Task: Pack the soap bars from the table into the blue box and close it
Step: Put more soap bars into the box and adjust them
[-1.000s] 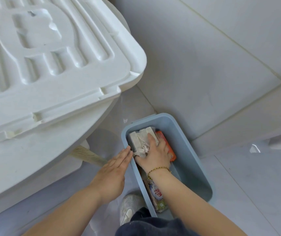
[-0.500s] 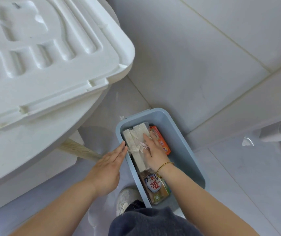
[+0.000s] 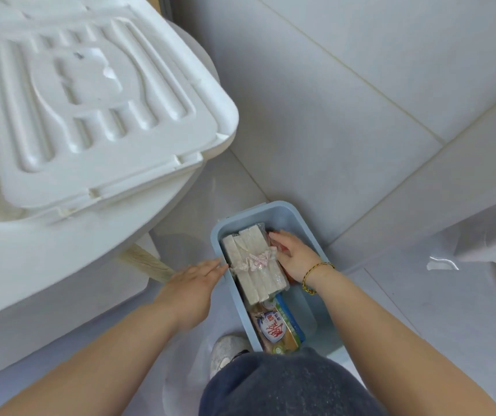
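Down on glossy grey floor tiles (image 3: 361, 130), seen from the head camera, a pale blue rectangular plastic box (image 3: 288, 216) is sitting open, with no lid on it. A bundle of pale grey soap bars in clear film, tied with a lace ribbon (image 3: 249, 259), is lying along its left side. A red-orange packet (image 3: 288, 278) is lying beside the bundle, and a blue-and-orange labelled soap pack (image 3: 279, 327) is sitting at the near end.

The left hand (image 3: 192, 283) is pressing flat, straight-fingered, against the box's outer wall. The right hand (image 3: 293, 256) is resting inside over the red-orange packet with loose fingers, gripping nothing, its thumb against the bundle.

The bundle is looking dense and stiff, and its film is probably slippery. Its long sides look like the safest hold, not the frail ribbon.

A white ribbed plastic lid (image 3: 90, 100) is lying on a round white table (image 3: 45, 265) above the box.
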The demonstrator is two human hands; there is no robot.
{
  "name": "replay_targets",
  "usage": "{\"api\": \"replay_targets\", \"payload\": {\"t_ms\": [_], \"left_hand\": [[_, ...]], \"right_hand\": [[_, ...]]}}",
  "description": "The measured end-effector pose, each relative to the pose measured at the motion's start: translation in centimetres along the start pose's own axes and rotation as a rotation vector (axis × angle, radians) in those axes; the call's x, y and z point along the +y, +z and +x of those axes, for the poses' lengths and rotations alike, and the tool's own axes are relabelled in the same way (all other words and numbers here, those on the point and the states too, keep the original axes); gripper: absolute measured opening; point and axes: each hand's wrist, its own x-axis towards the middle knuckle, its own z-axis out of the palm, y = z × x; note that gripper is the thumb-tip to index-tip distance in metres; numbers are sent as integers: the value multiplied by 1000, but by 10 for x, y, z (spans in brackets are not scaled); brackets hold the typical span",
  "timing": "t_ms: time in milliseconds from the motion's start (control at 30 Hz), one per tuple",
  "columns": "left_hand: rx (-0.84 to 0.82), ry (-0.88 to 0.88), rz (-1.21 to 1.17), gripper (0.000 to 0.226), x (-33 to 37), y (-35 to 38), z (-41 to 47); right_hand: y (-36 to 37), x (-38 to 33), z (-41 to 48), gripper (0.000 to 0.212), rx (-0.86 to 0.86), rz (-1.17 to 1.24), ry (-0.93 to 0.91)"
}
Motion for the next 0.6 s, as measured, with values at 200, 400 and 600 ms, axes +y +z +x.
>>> {"api": "replay_targets", "payload": {"t_ms": [200, 400, 600], "left_hand": [[277, 36, -77, 45, 8, -52, -61], [508, 126, -160, 36, 21, -96, -157], [853, 61, -143, 26, 3, -125, -251]], "right_hand": [[-47, -57, -43, 27, 214, -8, -89], [-76, -138, -103, 20, 342, 59, -275], [-63, -230, -157, 25, 351, 93, -523]]}}
